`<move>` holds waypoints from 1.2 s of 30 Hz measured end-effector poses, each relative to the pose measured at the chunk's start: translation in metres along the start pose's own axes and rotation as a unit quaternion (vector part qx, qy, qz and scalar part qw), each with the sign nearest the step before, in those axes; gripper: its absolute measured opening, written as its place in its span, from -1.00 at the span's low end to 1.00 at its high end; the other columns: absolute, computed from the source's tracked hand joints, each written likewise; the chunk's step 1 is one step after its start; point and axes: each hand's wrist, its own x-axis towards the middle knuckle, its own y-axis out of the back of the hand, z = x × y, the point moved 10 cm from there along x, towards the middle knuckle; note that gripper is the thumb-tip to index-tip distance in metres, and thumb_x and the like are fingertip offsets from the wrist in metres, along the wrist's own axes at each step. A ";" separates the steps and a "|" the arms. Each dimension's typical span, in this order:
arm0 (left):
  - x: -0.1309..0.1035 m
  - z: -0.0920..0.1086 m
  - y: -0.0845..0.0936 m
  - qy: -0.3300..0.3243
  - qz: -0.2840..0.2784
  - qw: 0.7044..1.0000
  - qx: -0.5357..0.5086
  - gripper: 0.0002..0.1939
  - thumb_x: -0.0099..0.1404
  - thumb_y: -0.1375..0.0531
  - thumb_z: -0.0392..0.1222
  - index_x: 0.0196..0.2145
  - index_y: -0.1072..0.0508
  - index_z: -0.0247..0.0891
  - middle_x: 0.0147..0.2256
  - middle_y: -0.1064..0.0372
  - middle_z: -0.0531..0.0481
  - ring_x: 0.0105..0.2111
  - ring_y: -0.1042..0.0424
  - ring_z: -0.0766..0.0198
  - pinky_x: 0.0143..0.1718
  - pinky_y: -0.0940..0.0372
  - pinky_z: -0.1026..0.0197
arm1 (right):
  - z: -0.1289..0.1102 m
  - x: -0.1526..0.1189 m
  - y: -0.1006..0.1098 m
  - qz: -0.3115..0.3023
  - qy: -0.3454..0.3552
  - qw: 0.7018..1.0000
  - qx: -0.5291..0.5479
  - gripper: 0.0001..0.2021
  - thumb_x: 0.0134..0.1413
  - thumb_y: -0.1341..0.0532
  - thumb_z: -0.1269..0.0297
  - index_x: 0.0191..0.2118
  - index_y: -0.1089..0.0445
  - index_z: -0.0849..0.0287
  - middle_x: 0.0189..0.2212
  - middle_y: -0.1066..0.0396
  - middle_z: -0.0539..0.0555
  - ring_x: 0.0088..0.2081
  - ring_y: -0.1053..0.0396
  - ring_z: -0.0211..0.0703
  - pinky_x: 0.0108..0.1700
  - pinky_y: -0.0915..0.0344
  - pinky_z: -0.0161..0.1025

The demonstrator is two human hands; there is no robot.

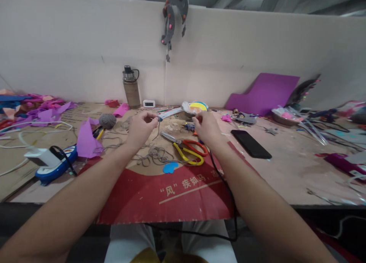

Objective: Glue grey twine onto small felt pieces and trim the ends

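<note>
Raised above the cardboard, my left hand (143, 128) pinches a small dark blue-grey piece (160, 118), with a grey string hanging below it. My right hand (207, 128) is a short way to the right, fingers curled together; what they hold, if anything, is too small to name. Scissors (185, 147) with orange and yellow handles lie open between and below the hands. Loose grey yarn (156, 156) is tangled left of them. A blue cut-out (170, 167) rests just below the scissors. The grey yarn ball (108, 121) sits left of my left hand.
A bottle (131, 88) and a small white device (149, 104) stand by the wall. A black phone (251, 144) lies at right. Purple sheets, a blue power strip (58, 165) and white cables are at left. A black cable runs past my right forearm over the red cardboard (168, 205).
</note>
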 end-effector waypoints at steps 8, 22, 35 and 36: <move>-0.013 0.036 -0.006 -0.098 0.012 0.990 0.103 -0.96 0.11 -0.22 -0.33 -0.44 -0.46 -0.24 -0.46 -0.36 0.02 -0.43 -0.29 0.32 -0.35 -0.19 0.27 | -0.069 -0.049 -0.083 -0.183 -0.080 0.838 0.507 -0.67 -0.09 -0.19 0.37 -0.23 0.00 0.07 -0.34 -0.36 -0.03 -0.31 -0.38 -0.26 -0.12 -0.33 -0.16; -0.012 0.000 -0.028 0.054 -0.033 0.982 -0.180 -0.94 0.07 -0.23 -0.29 -0.46 -0.39 -0.29 -0.63 -0.34 0.08 -0.65 -0.25 0.43 -0.60 -0.13 0.34 | -0.064 -0.037 -0.042 -0.038 0.005 0.935 0.352 -0.87 0.03 -0.17 0.30 -0.48 -0.24 0.16 -0.55 -0.19 -0.10 -0.49 -0.10 -0.33 -0.41 -0.07 -0.31; -0.017 0.001 -0.035 0.090 -0.059 0.968 -0.229 -0.92 0.05 -0.25 -0.30 -0.45 -0.40 -0.31 -0.64 -0.31 0.09 -0.63 -0.24 0.43 -0.58 -0.12 0.34 | -0.057 -0.033 -0.041 -0.034 -0.010 0.940 0.340 -0.85 0.01 -0.17 0.34 -0.52 -0.23 0.16 -0.58 -0.17 -0.11 -0.50 -0.10 -0.35 -0.40 -0.06 -0.30; -0.018 0.001 -0.035 0.091 -0.062 0.967 -0.231 -0.92 0.05 -0.25 -0.29 -0.45 -0.41 -0.30 -0.64 -0.30 0.09 -0.63 -0.24 0.43 -0.58 -0.12 0.34 | -0.057 -0.033 -0.041 -0.033 -0.009 0.940 0.339 -0.85 0.01 -0.17 0.34 -0.52 -0.23 0.16 -0.59 -0.17 -0.11 -0.50 -0.10 -0.35 -0.40 -0.06 -0.30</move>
